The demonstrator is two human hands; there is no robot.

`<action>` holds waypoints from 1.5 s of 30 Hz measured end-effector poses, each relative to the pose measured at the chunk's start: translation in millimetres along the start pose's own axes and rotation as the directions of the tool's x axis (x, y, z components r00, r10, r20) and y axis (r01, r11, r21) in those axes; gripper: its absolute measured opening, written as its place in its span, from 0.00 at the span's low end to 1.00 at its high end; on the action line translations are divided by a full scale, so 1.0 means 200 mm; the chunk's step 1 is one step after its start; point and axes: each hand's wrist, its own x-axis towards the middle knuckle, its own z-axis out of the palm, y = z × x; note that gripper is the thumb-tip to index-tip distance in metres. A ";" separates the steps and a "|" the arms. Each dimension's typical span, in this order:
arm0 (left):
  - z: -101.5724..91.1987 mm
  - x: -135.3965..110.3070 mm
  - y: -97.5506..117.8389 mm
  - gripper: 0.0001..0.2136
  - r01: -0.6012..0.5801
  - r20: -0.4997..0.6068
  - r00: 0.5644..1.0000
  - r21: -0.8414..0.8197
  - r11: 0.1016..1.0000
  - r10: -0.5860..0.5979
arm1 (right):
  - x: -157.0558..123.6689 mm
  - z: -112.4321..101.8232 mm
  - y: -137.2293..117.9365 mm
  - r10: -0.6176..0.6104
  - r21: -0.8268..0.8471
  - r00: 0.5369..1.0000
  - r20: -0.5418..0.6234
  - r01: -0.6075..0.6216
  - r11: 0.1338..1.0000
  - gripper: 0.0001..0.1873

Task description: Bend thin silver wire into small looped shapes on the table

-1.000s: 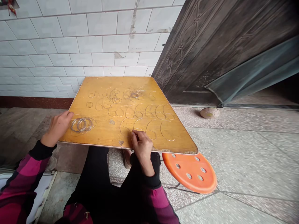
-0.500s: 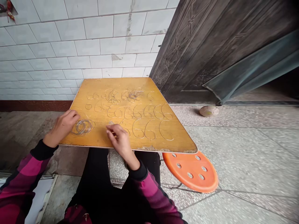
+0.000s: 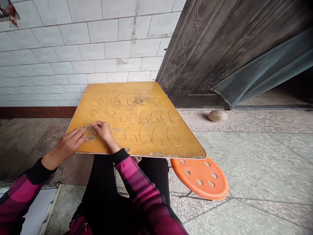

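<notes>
A small bundle of thin wire rings lies near the front left corner of a yellow wooden board resting over my lap. My left hand touches the bundle from the left, fingers curled against it. My right hand has reached across and pinches the bundle from the right. Several bent wire loops shaped like sixes lie in rows across the middle and far part of the board.
An orange plastic stool stands under the board's front right corner. A white tiled wall is behind, a dark carved door at the right. A small round object lies on the speckled floor by the door.
My right hand has moved left along the board's front edge, from the loops at the middle to the wire bundle. My left hand has shifted slightly toward me beside the bundle.
</notes>
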 end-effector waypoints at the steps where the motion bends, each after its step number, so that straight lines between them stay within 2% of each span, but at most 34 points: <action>1: -0.01 -0.02 -0.01 0.14 0.020 0.011 1.000 -0.029 0.999 -0.020 | 0.00 0.01 0.01 0.010 0.019 1.000 0.002 -0.010 1.000 0.10; 7: 0.02 -0.14 -0.08 0.14 0.187 0.045 0.982 -0.156 0.970 -0.182 | 0.00 0.00 0.00 -0.097 0.064 0.989 -0.114 0.104 0.992 0.09; 9: 0.03 -0.16 -0.10 0.12 0.262 0.015 0.964 -0.188 0.947 -0.264 | 0.00 0.00 0.00 -0.077 0.154 0.995 -0.066 0.086 0.984 0.10; 12: 0.01 -0.13 -0.13 0.10 0.354 -0.029 0.928 -0.228 0.907 -0.370 | -0.01 0.02 0.00 -0.005 0.302 0.993 0.119 -0.031 0.953 0.13; 16: -0.03 -0.06 -0.19 0.08 0.430 -0.102 0.884 -0.205 0.879 -0.456 | -0.02 0.05 0.03 -0.019 0.297 0.960 0.278 -0.068 0.952 0.17; 20: -0.01 0.02 -0.24 0.08 0.469 -0.110 0.863 -0.194 0.862 -0.494 | -0.04 0.07 0.05 -0.056 0.204 0.962 0.269 0.000 0.979 0.17; 23: 0.03 0.07 -0.23 0.08 0.489 -0.102 0.835 -0.315 0.813 -0.541 | -0.05 0.06 0.05 -0.070 0.151 0.974 0.216 0.037 0.988 0.12; 25: 0.05 0.11 -0.20 0.07 0.514 -0.082 0.785 -0.468 0.719 -0.614 | -0.07 0.04 0.05 -0.044 0.201 0.986 0.162 0.010 0.979 0.10; 26: 0.06 0.13 -0.18 0.07 0.522 -0.053 0.751 -0.562 0.641 -0.658 | -0.08 0.01 0.05 -0.019 0.261 0.991 0.131 -0.016 0.965 0.10; 28: 0.10 0.16 -0.13 0.08 0.520 0.064 0.685 -0.740 0.426 -0.726 | -0.12 -0.05 0.05 0.041 0.433 0.996 0.085 -0.074 0.899 0.12; 30: 0.14 0.19 -0.07 0.09 0.507 0.207 0.632 -0.839 0.197 -0.747 | -0.18 -0.13 0.06 0.080 0.610 0.994 0.075 -0.109 0.785 0.18; 32: 0.18 0.22 -0.01 0.10 0.489 0.314 0.605 -0.872 0.030 -0.732 | -0.26 -0.22 0.07 0.068 0.718 0.995 0.075 -0.101 0.689 0.23; 35: 0.26 0.28 0.08 0.10 0.460 0.420 0.606 -0.878 -0.132 -0.675 | -0.39 -0.32 0.09 0.051 0.762 0.998 0.037 -0.061 0.644 0.17; 38: 0.31 0.34 0.14 0.10 0.443 0.460 0.610 -0.873 -0.203 -0.645 | -0.50 -0.40 0.13 0.010 0.753 0.999 0.043 -0.039 0.657 0.11; 40: 0.33 0.38 0.17 0.10 0.444 0.462 0.621 -0.873 -0.201 -0.633 | -0.56 -0.45 0.15 -0.053 0.717 0.993 0.105 -0.039 0.696 0.11; 42: 0.34 0.40 0.19 0.10 0.453 0.472 0.649 -0.870 -0.196 -0.596 | -0.60 -0.51 0.16 -0.087 0.675 0.986 0.143 -0.032 0.737 0.11; 45: 0.35 0.43 0.24 0.10 0.488 0.514 0.691 -0.850 -0.197 -0.508 | -0.61 -0.57 0.15 -0.035 0.651 0.999 0.041 0.000 0.759 0.13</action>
